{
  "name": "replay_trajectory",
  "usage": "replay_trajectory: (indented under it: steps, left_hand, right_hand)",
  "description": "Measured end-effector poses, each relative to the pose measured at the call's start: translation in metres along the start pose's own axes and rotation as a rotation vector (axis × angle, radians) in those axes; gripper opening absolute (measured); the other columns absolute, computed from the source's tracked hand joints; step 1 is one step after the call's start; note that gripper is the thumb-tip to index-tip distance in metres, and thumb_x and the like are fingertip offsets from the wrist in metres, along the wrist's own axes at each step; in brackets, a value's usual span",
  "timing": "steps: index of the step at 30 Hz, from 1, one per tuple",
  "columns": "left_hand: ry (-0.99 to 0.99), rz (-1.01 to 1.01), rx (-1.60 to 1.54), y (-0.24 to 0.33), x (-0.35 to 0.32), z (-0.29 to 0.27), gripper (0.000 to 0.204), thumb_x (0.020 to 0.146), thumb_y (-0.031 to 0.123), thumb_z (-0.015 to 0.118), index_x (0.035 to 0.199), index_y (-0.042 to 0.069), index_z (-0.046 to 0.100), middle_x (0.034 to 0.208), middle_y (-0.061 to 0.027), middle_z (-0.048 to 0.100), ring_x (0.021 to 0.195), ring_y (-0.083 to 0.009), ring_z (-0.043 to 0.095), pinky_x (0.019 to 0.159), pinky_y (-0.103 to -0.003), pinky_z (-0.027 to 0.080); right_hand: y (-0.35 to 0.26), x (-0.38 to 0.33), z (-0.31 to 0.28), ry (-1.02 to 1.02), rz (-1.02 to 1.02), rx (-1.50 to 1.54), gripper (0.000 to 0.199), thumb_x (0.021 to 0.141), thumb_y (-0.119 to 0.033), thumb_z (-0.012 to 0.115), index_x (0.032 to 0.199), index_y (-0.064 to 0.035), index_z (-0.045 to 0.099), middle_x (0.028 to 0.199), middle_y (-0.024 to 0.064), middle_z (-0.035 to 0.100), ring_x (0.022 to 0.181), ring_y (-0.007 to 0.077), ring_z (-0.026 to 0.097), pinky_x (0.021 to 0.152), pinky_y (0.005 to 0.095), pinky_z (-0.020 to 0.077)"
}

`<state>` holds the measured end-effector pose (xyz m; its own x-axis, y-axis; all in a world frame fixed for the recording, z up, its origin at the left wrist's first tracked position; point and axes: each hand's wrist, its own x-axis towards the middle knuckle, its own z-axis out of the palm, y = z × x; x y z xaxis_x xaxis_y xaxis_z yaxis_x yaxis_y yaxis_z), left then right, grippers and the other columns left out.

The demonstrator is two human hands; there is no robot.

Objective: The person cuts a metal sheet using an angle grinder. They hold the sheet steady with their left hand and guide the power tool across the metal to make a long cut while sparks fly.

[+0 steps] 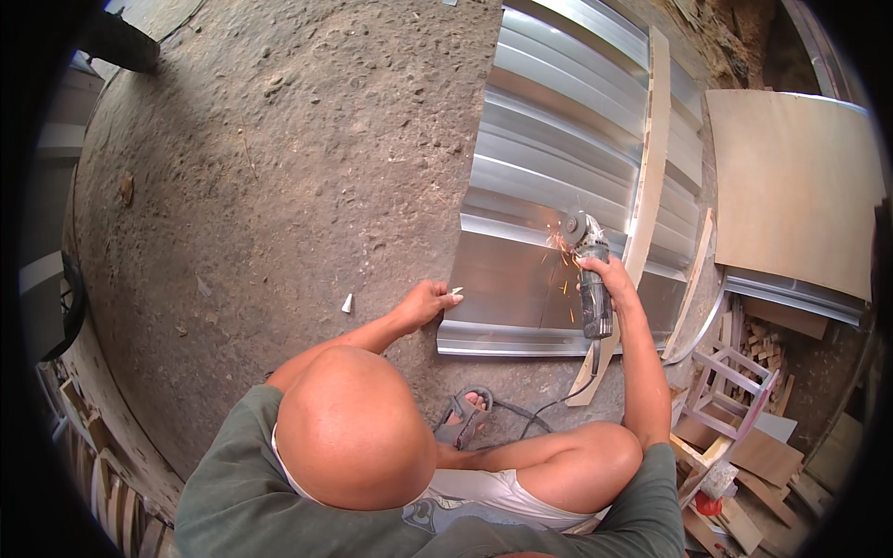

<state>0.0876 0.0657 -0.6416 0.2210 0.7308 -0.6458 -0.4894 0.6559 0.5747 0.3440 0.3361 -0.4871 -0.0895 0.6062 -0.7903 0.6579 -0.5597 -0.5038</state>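
Head view: angle grinder inside grip of right fingers, pale piece between closed left fingers.

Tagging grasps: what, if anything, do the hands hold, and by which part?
Right hand: angle grinder, by its body. Left hand: what looks like a small pale piece, pinched; gripped part unclear.

Angle grinder: in right hand, over metal sheet. Sheet: between and before both hands; left hand at its left edge. Wooden strip: on sheet, passing beneath right wrist. Small cone: on ground, left of left hand. Power cord: behind right hand. Plywood panel: right of right hand, well apart. Wooden frame: behind and right of right hand.
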Motion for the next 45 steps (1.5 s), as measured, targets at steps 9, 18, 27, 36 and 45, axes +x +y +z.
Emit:
replay_trajectory:
  steps: [9, 18, 27, 36, 45]
  left_hand:
    - [-0.001, 0.002, 0.006, 0.001, 0.001, 0.0, 0.022, 0.102, 0.019, 0.065, 0.102, -0.001, 0.074, 0.088, -0.004, 0.072, 0.077, -0.0099, 0.062, 0.071, -0.029, 0.05]
    - [0.0, -0.007, 0.02, 0.006, -0.003, 0.001, 0.023, 0.102, 0.02, 0.065, 0.102, -0.001, 0.074, 0.088, -0.004, 0.072, 0.077, -0.0101, 0.062, 0.07, -0.029, 0.049]
    - [0.001, -0.012, 0.046, 0.004, -0.001, 0.0, 0.022, 0.101, 0.019, 0.066, 0.104, -0.001, 0.074, 0.088, -0.0041, 0.072, 0.076, -0.01, 0.061, 0.07, -0.029, 0.049]
    - [0.004, -0.024, 0.051, 0.005, -0.003, 0.0, 0.021, 0.101, 0.021, 0.066, 0.098, 0.0, 0.073, 0.085, -0.0021, 0.069, 0.072, -0.0095, 0.058, 0.064, -0.029, 0.047]
    - [0.049, -0.101, -0.015, -0.005, -0.014, 0.019, 0.021, 0.1, 0.023, 0.069, 0.09, 0.004, 0.07, 0.078, 0.001, 0.062, 0.066, -0.0079, 0.052, 0.058, -0.028, 0.041]
  right_hand:
    - [-0.008, 0.002, -0.001, -0.007, -0.014, -0.012, 0.042, 0.081, -0.027, 0.08, 0.106, 0.0002, 0.06, 0.08, 0.0062, 0.062, 0.06, 0.0186, 0.067, 0.054, 0.0334, 0.0577]
    - [-0.008, 0.002, -0.001, 0.006, -0.011, -0.024, 0.046, 0.079, -0.027, 0.082, 0.107, 0.0009, 0.06, 0.081, 0.0067, 0.062, 0.061, 0.0189, 0.067, 0.054, 0.0335, 0.0577]
    - [-0.006, 0.002, -0.002, 0.003, -0.025, -0.017, 0.042, 0.079, -0.027, 0.081, 0.103, -0.0003, 0.06, 0.079, 0.0068, 0.062, 0.06, 0.0197, 0.067, 0.053, 0.0344, 0.0571]
    - [-0.023, -0.011, -0.012, 0.016, -0.091, 0.076, 0.039, 0.082, -0.026, 0.079, 0.104, -0.0018, 0.058, 0.078, 0.009, 0.063, 0.059, 0.0197, 0.067, 0.053, 0.0331, 0.0567]
    - [-0.042, -0.014, -0.038, 0.073, -0.212, 0.141, 0.036, 0.083, -0.025, 0.078, 0.103, -0.0017, 0.058, 0.077, 0.0078, 0.064, 0.06, 0.018, 0.068, 0.055, 0.0315, 0.0567]
